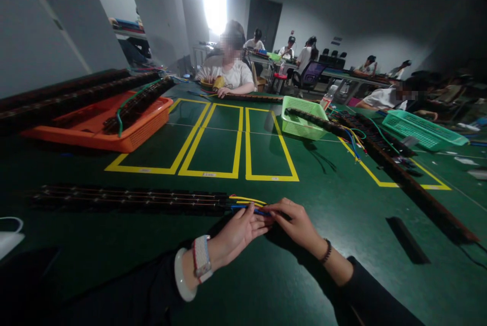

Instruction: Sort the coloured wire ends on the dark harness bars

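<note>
A long dark strip assembly (129, 200) with thin rods along it lies across the near left part of the green table. Yellow and blue wires (249, 200) come out of its right end. My left hand (243, 229), palm up, has the wires between its thumb and fingers. From the right, my right hand (294, 219) pinches the far ends of the same wires with thumb and fingertips. The two hands meet at the fingertips, and the wire tips are hidden there.
Yellow tape rectangles (209, 174) mark the green table (243, 285). An orange basket (148, 125) stands left, a light green basket (304, 130) ahead, a teal basket (426, 130) right. More strips (426, 196) and a black piece (407, 239) lie right. A person (232, 72) sits opposite.
</note>
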Action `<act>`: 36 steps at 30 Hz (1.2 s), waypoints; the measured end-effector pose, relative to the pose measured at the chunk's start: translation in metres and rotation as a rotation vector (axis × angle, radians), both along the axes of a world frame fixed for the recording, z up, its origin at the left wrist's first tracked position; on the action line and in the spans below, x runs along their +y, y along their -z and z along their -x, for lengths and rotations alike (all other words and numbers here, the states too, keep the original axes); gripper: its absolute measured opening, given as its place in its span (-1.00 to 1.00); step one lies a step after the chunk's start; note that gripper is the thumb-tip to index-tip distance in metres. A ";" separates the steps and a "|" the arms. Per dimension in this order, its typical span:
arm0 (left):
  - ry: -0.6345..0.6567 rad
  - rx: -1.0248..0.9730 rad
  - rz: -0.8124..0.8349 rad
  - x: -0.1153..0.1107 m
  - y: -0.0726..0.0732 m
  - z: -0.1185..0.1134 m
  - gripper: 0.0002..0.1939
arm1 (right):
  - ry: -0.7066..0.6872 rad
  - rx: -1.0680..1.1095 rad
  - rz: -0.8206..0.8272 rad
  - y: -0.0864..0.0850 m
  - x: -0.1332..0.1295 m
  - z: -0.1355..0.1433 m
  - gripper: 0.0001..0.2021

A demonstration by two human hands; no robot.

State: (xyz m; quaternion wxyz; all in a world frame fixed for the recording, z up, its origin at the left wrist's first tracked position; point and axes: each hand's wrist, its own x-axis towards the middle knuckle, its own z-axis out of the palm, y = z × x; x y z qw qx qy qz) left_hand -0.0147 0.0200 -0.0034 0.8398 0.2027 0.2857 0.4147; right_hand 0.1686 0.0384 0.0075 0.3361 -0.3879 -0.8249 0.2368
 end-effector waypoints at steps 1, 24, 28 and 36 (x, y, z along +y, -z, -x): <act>0.004 -0.001 -0.004 0.000 0.000 0.000 -0.70 | 0.018 0.023 0.028 0.000 0.001 -0.001 -0.80; 0.126 -0.055 -0.080 -0.009 -0.008 0.005 -0.61 | 0.084 -0.158 -0.284 0.011 0.012 -0.025 -0.74; 0.117 -0.010 -0.096 -0.009 -0.008 0.005 -0.61 | -0.041 -0.253 -0.409 0.013 0.013 -0.028 -0.71; 0.104 -0.020 -0.110 -0.009 -0.006 0.003 -0.58 | -0.152 -0.442 -0.446 0.017 0.013 -0.027 -0.74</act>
